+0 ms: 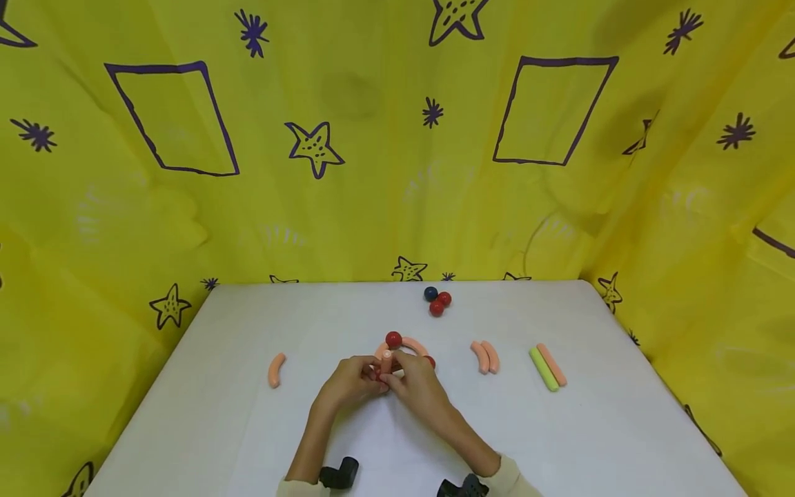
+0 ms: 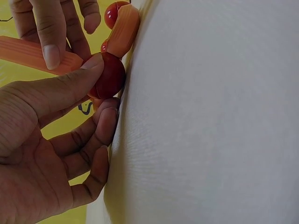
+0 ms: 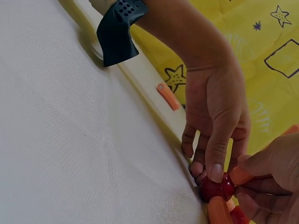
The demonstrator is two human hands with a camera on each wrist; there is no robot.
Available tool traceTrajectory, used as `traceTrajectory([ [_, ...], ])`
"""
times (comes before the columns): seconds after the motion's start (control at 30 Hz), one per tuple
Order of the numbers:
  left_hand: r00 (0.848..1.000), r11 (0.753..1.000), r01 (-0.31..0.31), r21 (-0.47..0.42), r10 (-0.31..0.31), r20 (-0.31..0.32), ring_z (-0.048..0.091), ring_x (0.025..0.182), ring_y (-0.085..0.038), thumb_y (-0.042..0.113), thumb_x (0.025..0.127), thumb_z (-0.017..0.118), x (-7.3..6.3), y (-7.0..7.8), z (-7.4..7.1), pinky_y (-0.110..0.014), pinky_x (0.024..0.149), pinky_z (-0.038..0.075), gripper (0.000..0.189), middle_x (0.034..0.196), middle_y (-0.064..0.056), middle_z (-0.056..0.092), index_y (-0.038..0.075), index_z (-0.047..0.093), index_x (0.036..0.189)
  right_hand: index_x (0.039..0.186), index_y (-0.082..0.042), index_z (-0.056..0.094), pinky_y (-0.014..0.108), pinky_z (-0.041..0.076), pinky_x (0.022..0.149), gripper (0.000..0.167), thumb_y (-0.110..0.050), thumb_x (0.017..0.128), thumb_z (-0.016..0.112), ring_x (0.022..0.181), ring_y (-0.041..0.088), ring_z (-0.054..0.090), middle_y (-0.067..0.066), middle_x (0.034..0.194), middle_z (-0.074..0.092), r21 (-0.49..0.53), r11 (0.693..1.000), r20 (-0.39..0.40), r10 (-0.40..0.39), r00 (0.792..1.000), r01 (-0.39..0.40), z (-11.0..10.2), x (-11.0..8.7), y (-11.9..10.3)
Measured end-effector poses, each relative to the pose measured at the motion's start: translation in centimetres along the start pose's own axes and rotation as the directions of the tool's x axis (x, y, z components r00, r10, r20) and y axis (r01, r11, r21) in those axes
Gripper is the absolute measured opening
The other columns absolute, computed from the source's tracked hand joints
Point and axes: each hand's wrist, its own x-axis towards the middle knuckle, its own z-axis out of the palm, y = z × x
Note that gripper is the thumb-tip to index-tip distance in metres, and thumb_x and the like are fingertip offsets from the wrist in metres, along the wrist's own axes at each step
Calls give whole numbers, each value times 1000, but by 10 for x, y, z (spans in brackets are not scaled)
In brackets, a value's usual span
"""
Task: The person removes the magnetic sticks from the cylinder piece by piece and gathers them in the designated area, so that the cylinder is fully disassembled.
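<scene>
Near the middle of the white table, red balls (image 1: 394, 339) and curved salmon-pink rods (image 1: 415, 344) join into a ring shape, partly hidden by both hands. My left hand (image 1: 352, 381) pinches a red ball (image 2: 113, 77) of this shape between thumb and fingers, low at the tabletop. Above that ball, my right hand (image 1: 419, 385) holds a straight salmon-pink rod (image 1: 386, 362) upright, its lower end against the ball. In the left wrist view, a curved rod also meets the ball. Whether the upright rod is fully seated cannot be told.
A blue ball (image 1: 430, 294) and two loose red balls (image 1: 437, 308) lie at the back. One curved rod (image 1: 276, 370) is at left, two curved rods (image 1: 484, 357) at right. Farther right lie a green rod (image 1: 544, 369) and a pink rod (image 1: 552, 364). Yellow cloth (image 1: 373, 228) surrounds the table.
</scene>
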Motion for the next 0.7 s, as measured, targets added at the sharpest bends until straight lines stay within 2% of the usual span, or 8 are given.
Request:
traceTrajectory([
  [0.17,1000,1000,20,6,-20,3,57,69,-9,10,78,81,2,0,-2,-23,65,46,19,75,-2,66,7,71,94,90,-11,63,18,54,67,13,-8,85,75,87,14,71,3,91,73,-39,999,8,4,1000,-4,-1,3,-1],
  [0.3,1000,1000,9,7,-9,16,57,70,-8,10,78,81,5,1,0,-22,65,46,20,76,-1,66,6,71,95,93,-9,64,18,54,66,15,-9,84,76,82,14,72,3,88,73,-90,996,-11,14,1000,-15,-4,0,0],
  [0.4,1000,1000,6,7,-6,14,57,70,-8,11,78,81,6,3,1,-22,65,46,21,76,-1,67,6,71,96,94,-8,63,20,55,68,15,-9,85,75,82,14,71,4,89,73,-91,996,-5,12,1000,-13,-6,1,1],
  [0.53,1000,1000,22,12,-22,1,57,71,-9,11,78,81,5,4,0,-23,66,46,21,76,-2,66,6,71,95,95,-6,63,23,57,69,15,-8,85,74,82,16,72,7,89,73,-97,995,1,-13,1000,13,-5,2,2],
  [0.7,999,999,39,21,-39,-11,58,71,-9,12,77,82,2,2,-1,-24,66,46,22,77,-3,67,6,72,96,96,-3,64,20,53,63,18,-8,83,76,70,11,66,5,79,71,-170,984,-23,-59,998,54,-2,2,0],
])
